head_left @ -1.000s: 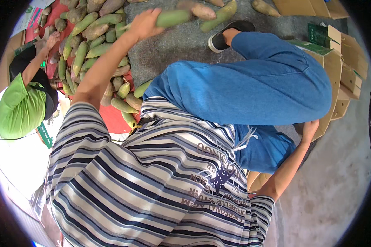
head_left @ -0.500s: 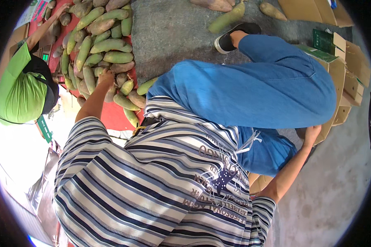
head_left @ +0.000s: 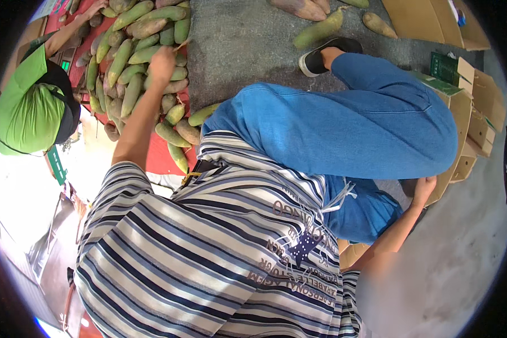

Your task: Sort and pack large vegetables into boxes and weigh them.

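Vegetables, long and plump, some green and some purplish brown, lie heaped in a pile (head_left: 132, 90) on a red cloth (head_left: 158, 160), which shows bare at the near end of the pile. The person's left hand (head_left: 162, 63) is over the right side of the pile, back of the hand turned up, with a thin, pale tip (head_left: 183, 45) jutting out just beside it; I cannot tell whether its fingers are closed around a vegetable or only touch the heap. The person's right hand (head_left: 426, 188) is well apart from the pile, off to its right, low beside a bent leg in blue trousers (head_left: 343, 124) and near an open cardboard box (head_left: 455, 121); its fingers are mostly hidden, so how wide they stand cannot be told. Directly right of the pile spreads a grey mat (head_left: 236, 56). Farther right of the pile, on that mat, lie a loose green vegetable (head_left: 319, 31), a pinkish one (head_left: 298, 8) and a small brownish one (head_left: 379, 25), near a dark shoe (head_left: 329, 54) with a pale sole edge. A dark green crate (head_left: 444, 66) stands far to the right of the pile. Left of the pile is a co-worker in a bright green top (head_left: 25, 121), whose hand (head_left: 96, 8) is at the pile's far left edge
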The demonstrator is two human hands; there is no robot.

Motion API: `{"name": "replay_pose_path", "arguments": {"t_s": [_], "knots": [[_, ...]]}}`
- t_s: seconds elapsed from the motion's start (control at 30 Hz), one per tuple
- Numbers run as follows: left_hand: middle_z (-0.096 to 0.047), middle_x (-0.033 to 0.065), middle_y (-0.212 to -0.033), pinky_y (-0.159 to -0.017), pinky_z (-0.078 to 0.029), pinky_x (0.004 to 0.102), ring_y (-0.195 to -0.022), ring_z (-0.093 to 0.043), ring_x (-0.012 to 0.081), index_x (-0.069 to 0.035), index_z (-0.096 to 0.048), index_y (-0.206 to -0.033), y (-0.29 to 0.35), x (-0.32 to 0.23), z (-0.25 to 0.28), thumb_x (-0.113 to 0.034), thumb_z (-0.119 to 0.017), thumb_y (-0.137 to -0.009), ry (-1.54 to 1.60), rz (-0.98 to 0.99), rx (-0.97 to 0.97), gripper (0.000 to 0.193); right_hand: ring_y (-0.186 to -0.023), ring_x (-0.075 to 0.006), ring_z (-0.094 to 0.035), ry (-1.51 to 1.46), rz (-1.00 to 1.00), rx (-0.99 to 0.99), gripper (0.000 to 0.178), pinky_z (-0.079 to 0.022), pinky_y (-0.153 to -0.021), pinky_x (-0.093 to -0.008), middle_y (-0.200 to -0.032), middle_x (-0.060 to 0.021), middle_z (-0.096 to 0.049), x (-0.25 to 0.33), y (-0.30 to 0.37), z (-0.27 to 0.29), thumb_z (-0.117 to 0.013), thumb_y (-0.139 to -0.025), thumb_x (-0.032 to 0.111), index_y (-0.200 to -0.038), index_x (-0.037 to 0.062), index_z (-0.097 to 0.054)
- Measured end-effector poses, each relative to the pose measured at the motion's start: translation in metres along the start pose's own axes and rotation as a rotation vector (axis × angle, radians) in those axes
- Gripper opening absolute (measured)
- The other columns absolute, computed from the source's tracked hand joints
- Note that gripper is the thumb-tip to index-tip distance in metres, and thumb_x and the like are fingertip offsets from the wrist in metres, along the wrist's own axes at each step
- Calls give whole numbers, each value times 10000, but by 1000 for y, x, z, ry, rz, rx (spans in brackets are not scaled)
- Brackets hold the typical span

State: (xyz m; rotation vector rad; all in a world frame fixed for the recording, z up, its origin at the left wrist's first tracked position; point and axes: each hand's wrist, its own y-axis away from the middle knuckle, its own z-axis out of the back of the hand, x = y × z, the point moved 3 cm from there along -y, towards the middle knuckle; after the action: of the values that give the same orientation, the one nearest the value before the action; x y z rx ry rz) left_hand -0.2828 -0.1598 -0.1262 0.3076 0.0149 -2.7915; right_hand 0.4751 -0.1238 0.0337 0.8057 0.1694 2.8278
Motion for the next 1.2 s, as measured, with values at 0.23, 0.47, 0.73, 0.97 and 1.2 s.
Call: {"name": "replay_pose_path", "arguments": {"t_s": [0.23, 0.47, 0.73, 0.97, 1.2], "knots": [[-556, 170, -1056, -879, -401, 370, -1005, -518, 328, -17, -554, -1055, -53, -207, 29, -239, -495, -873, 738, -286, -162, 294, -856, -147, -551, -21, -49, 22, 294, -432, -772, -284, -921, -93, -621, -3, 1, -7, -567, -827, 103, -1066, -65, -538], [-506, 149, -1189, -901, -401, 408, -1088, -478, 326, -36, -501, -1144, 54, -22, 44, -381, -682, -689, -135, 525, 540, 600, -828, -128, -543, -37, -23, -46, 276, -429, -751, -266, -898, -78, -612, 22, 4, -8, -557, -852, 133, -1060, -47, -536], [-438, 137, -1216, -907, -402, 452, -1135, -441, 321, -142, -407, -1216, 118, 99, 3, -373, -713, -671, -535, 727, 696, 667, -847, -176, -573, 27, -41, -34, 304, -434, -766, -296, -911, -150, -627, 31, 2, -7, -565, -854, 185, -1072, -26, -550], [-455, 158, -1172, -853, -419, 485, -1067, -475, 369, -80, -418, -1098, 131, 129, -26, -439, -466, -830, -476, 518, 625, 451, -840, -204, -588, 33, -75, -52, 333, -434, -758, -312, -915, -162, -632, 41, 7, -7, -566, -856, 257, -1058, -7, -558], [-480, 173, -1078, -811, -438, 478, -986, -493, 383, -77, -424, -1115, 124, 71, 3, -288, -552, -775, -434, 83, 637, 420, -836, -199, -585, 61, -66, -60, 348, -433, -762, -305, -911, -163, -632, 50, 5, -7, -573, -854, 267, -1064, -10, -560]]}}
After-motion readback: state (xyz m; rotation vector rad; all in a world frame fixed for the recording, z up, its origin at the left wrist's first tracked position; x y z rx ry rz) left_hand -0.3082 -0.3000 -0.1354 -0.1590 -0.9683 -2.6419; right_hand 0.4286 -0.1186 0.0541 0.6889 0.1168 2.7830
